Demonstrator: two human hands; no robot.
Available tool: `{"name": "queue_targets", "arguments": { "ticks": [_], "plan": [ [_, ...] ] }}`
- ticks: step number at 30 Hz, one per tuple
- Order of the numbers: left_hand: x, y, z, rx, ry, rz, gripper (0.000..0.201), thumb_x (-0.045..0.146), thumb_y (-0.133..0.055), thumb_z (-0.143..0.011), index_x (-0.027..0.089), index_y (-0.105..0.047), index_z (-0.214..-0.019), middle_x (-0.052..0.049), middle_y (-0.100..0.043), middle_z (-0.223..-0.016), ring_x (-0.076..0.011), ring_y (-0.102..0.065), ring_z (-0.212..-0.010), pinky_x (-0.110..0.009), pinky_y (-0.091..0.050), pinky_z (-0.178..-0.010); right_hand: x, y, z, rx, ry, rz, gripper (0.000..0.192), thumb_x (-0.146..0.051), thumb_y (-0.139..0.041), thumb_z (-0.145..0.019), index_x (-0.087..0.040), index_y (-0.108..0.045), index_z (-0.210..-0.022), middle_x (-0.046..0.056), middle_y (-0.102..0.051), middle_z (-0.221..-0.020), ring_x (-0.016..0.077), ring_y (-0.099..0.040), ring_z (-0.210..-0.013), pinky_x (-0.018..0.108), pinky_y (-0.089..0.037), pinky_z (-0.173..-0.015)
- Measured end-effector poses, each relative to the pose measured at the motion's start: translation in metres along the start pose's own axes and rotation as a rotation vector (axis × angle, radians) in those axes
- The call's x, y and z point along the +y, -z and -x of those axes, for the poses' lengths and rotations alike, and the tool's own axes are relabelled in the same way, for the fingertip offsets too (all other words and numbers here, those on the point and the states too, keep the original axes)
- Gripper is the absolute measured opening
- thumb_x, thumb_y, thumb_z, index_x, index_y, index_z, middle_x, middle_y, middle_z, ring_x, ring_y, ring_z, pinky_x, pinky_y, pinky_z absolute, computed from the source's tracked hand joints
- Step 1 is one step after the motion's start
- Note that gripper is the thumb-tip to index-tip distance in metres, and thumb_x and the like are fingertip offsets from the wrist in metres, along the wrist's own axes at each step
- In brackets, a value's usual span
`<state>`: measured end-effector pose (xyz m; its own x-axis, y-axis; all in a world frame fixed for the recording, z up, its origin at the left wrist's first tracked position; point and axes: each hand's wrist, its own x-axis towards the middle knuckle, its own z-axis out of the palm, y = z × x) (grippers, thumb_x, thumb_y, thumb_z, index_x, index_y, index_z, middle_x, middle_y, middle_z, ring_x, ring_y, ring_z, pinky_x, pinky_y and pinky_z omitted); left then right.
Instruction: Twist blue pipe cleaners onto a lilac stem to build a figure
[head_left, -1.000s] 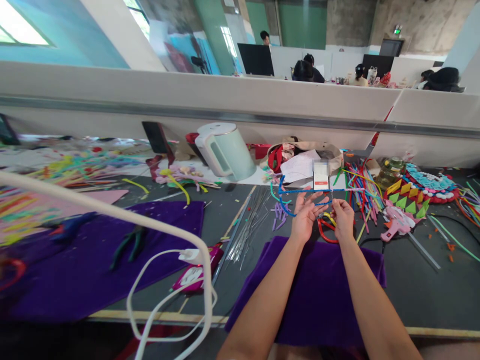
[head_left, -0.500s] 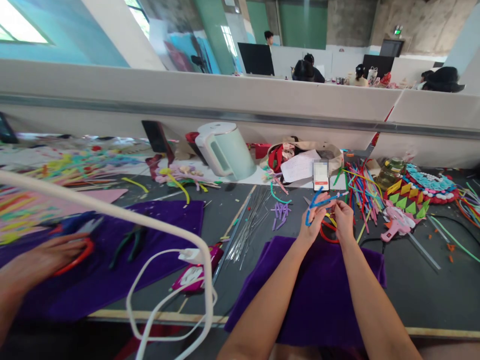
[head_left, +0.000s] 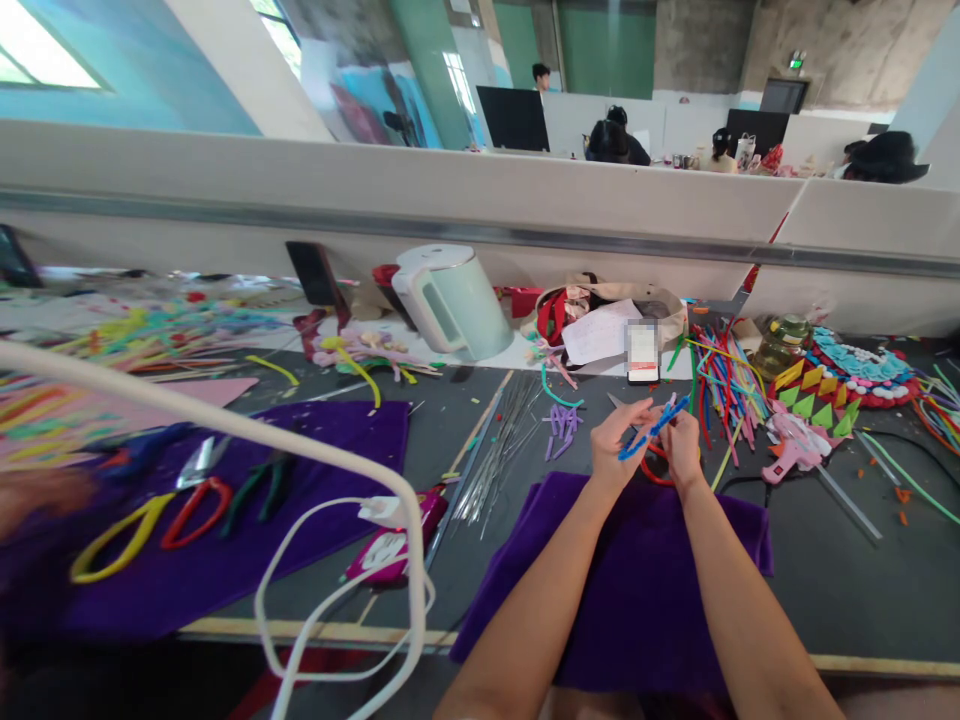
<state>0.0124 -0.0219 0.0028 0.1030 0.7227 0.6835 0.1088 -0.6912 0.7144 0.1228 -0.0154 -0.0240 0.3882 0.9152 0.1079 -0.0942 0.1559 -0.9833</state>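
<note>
Blue pipe cleaners [head_left: 654, 428], folded together with a paler stem, are held between my two hands over the table. My left hand [head_left: 616, 440] is closed on their left part, and my right hand [head_left: 681, 448] pinches them on the right. Fingertips partly hide the place where they meet. Beneath the hands lies a pair of scissors [head_left: 651, 472] with red and yellow handles, mostly covered. A folded purple cloth [head_left: 637, 590] spreads under my forearms. Short purple pieces [head_left: 562, 428] lie left of my left hand, and a phone [head_left: 643, 355] is just beyond the hands.
Right: bundled pipe cleaners [head_left: 724, 380], a pink glue gun [head_left: 795, 448], a glass jar [head_left: 784, 345]. Left: thin wires [head_left: 499, 450], a kettle [head_left: 457, 305], a white cable [head_left: 411, 560], a co-worker's blurred hand [head_left: 45, 500], scissors [head_left: 196, 500] and pliers [head_left: 259, 490] on another purple cloth [head_left: 360, 440].
The blue pipe cleaners have turned and shifted right, with my left hand rotating around them. At the left, the co-worker's hand has let go of the scissors and drawn back.
</note>
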Motion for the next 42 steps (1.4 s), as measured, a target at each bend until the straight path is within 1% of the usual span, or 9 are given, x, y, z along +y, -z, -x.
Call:
{"name": "queue_targets", "arguments": {
  "ticks": [5, 10, 14, 18, 20, 23, 28, 37, 42],
  "plan": [
    [0.001, -0.002, 0.002, 0.148, 0.132, 0.179, 0.029, 0.029, -0.064, -0.077, 0.020, -0.065, -0.105, -0.006, -0.067, -0.091, -0.0194, -0.067, -0.078, -0.032, -0.054, -0.072, 0.005, 0.006, -0.007, 0.088, -0.018, 0.025, 0.015, -0.030, -0.057, -0.066, -0.017, -0.052, -0.061, -0.006, -0.048, -0.050, 0.0070, -0.038, -0.044, 0.019, -0.035, -0.042],
    [-0.001, 0.000, -0.006, 0.320, 0.269, 0.339, 0.030, 0.030, -0.067, -0.074, 0.018, -0.064, -0.101, -0.003, -0.067, -0.084, -0.0142, -0.065, -0.061, -0.029, -0.054, -0.064, 0.004, 0.020, -0.016, 0.222, 0.020, 0.158, 0.019, -0.036, -0.058, -0.068, -0.017, -0.054, -0.064, -0.003, -0.052, -0.053, 0.0093, -0.043, -0.045, 0.021, -0.036, -0.041],
    [-0.005, 0.008, -0.016, 0.261, 0.396, 0.445, 0.038, 0.030, -0.071, -0.069, 0.017, -0.063, -0.105, -0.001, -0.066, -0.073, -0.0105, -0.060, -0.051, -0.025, -0.051, -0.052, 0.005, 0.031, -0.021, 0.279, 0.084, 0.206, 0.019, -0.036, -0.057, -0.069, -0.017, -0.058, -0.066, -0.001, -0.056, -0.054, 0.0118, -0.046, -0.049, 0.023, -0.038, -0.044],
    [-0.012, 0.018, -0.020, 0.079, 0.493, 0.543, 0.034, 0.027, -0.071, -0.069, 0.017, -0.065, -0.101, 0.007, -0.054, -0.054, -0.0037, -0.043, -0.036, -0.025, -0.051, -0.052, 0.005, 0.034, -0.022, 0.297, 0.121, 0.234, 0.018, -0.035, -0.058, -0.069, -0.018, -0.059, -0.064, 0.000, -0.057, -0.053, 0.0133, -0.046, -0.050, 0.025, -0.038, -0.047],
    [-0.016, 0.023, -0.021, 0.100, 0.497, 0.546, 0.028, 0.028, -0.072, -0.069, 0.016, -0.068, -0.094, 0.009, -0.047, -0.047, -0.0030, -0.039, -0.035, -0.023, -0.049, -0.050, 0.004, 0.033, -0.021, 0.293, 0.127, 0.248, 0.019, -0.036, -0.059, -0.070, -0.018, -0.060, -0.065, 0.001, -0.058, -0.055, 0.0138, -0.048, -0.052, 0.025, -0.038, -0.049],
    [-0.022, 0.027, -0.024, 0.247, 0.488, 0.513, 0.020, 0.032, -0.069, -0.072, 0.014, -0.068, -0.080, 0.010, -0.036, -0.040, -0.0032, -0.033, -0.035, -0.020, -0.044, -0.045, 0.001, 0.029, -0.019, 0.230, 0.135, 0.241, 0.022, -0.038, -0.059, -0.071, -0.016, -0.063, -0.069, 0.002, -0.061, -0.060, 0.0141, -0.050, -0.056, 0.025, -0.040, -0.053],
    [-0.034, 0.035, -0.027, 0.412, 0.586, 0.589, 0.024, 0.035, -0.072, -0.069, 0.013, -0.065, -0.076, 0.010, -0.036, -0.043, -0.0014, -0.028, -0.036, -0.016, -0.036, -0.040, -0.002, 0.023, -0.017, 0.043, 0.118, 0.184, 0.025, -0.041, -0.062, -0.071, -0.016, -0.066, -0.073, 0.000, -0.061, -0.064, 0.0115, -0.048, -0.056, 0.023, -0.039, -0.052],
    [-0.049, 0.040, -0.026, 0.431, 0.719, 0.748, 0.033, 0.035, -0.079, -0.059, 0.011, -0.060, -0.071, 0.008, -0.042, -0.047, 0.0010, -0.025, -0.033, -0.014, -0.018, -0.032, -0.015, 0.024, -0.012, -0.275, -0.193, -0.405, 0.025, -0.038, -0.076, -0.062, -0.018, -0.065, -0.072, -0.002, -0.057, -0.071, 0.0077, -0.047, -0.057, 0.020, -0.043, -0.052],
    [-0.053, 0.040, -0.024, 0.462, 0.741, 0.795, 0.034, 0.034, -0.080, -0.058, 0.011, -0.059, -0.070, 0.008, -0.043, -0.047, 0.0009, -0.025, -0.033, -0.013, -0.017, -0.031, -0.020, 0.022, -0.009, -0.366, -0.229, -0.506, 0.024, -0.037, -0.075, -0.064, -0.018, -0.064, -0.072, 0.002, -0.060, -0.082, 0.0095, -0.051, -0.065, 0.020, -0.044, -0.053]
  ]
}}
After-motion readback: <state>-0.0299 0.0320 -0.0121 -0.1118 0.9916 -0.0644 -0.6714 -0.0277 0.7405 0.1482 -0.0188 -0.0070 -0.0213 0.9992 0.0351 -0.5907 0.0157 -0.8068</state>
